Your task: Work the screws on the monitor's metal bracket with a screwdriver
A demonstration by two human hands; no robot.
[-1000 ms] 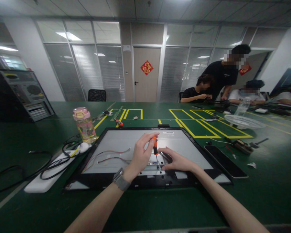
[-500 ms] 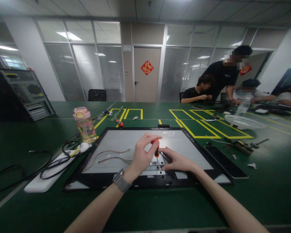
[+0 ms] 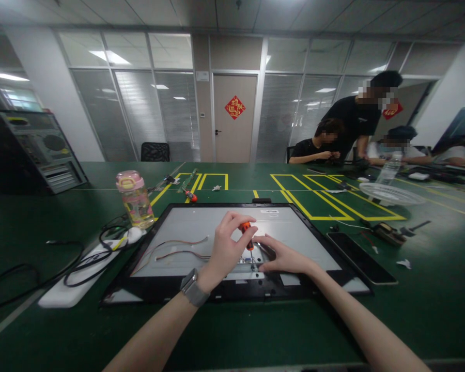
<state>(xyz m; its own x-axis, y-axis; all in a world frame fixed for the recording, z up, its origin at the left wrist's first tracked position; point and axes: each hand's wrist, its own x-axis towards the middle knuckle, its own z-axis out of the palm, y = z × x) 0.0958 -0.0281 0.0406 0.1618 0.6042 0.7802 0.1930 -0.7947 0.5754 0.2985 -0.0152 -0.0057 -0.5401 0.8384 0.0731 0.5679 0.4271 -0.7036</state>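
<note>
My left hand (image 3: 228, 243), with a grey watch at its wrist, is closed around the handle of an orange and black screwdriver (image 3: 248, 236). The shaft points down at a small metal bracket with ports (image 3: 246, 260) on the back of a flat display panel (image 3: 313, 248). From the right, my right hand (image 3: 281, 256) curls its thumb and fingers against the bracket, gripping it; part of the contact is hidden. Thin cables (image 3: 182, 252) run leftward across the panel's grey back.
Left of the panel are a power strip (image 3: 72, 281) with black cables, a pink-lidded bottle (image 3: 134, 201) and an open computer case (image 3: 42, 150). A phone (image 3: 360, 258) lies right. Another screwdriver (image 3: 191, 196) lies behind the panel. Several people sit or stand at far right.
The screwdriver's handle has tipped slightly to the left, and my left fingers have shifted a little with it. My right hand stays in place. The standing person's arm has drawn back.
</note>
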